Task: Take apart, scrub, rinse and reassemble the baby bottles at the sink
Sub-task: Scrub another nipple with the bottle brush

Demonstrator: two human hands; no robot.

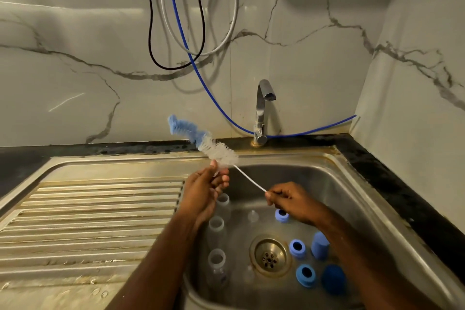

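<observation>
blue-and-white bristled bottle brush [201,139], bent, on a thin wire handle.

no readable text, labels, brands or numbers anywhere

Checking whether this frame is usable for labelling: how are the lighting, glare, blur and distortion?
Head view: dim, warm light; soft glare streaks on the marble wall; wide-angle bending along the sink rim; bottle brush bristles slightly soft; clear bottles hard to make out against the steel.
</observation>
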